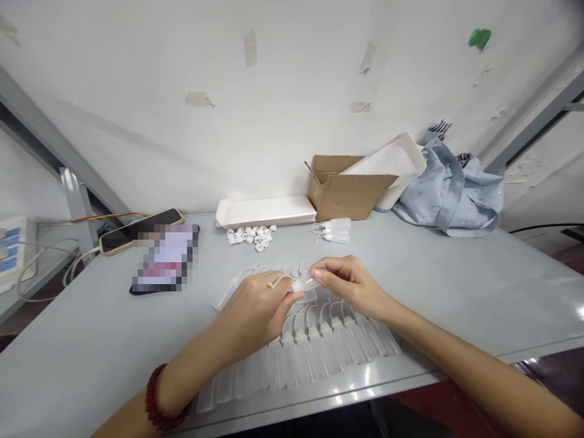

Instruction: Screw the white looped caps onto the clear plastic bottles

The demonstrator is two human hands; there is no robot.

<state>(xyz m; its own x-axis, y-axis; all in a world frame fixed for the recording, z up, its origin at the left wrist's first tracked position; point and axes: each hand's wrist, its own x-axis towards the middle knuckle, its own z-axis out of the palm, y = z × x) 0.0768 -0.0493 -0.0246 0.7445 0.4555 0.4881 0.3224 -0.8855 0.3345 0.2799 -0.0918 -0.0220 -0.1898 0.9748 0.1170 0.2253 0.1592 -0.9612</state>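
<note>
Between my two hands lies a small clear plastic squeeze bottle (309,283) with a white cap and a thin bent tube. My left hand (258,304) is closed at the cap end, partly hiding the tube. The fingers of my right hand (351,284) pinch the bottle's body from the other side. Below my hands, a row of similar bottles (314,359) with curved tubes lies side by side along the table's front edge. More bottles with tubes (228,292) lie behind my left hand, partly covered by it.
Small white caps (250,236) form a loose pile near a stack of white padded envelopes (267,212). Several bottles (336,231) lie before an open cardboard box (351,194). A blue cloth bag (451,191) stands right; two phones (141,231) lie left, one cabled.
</note>
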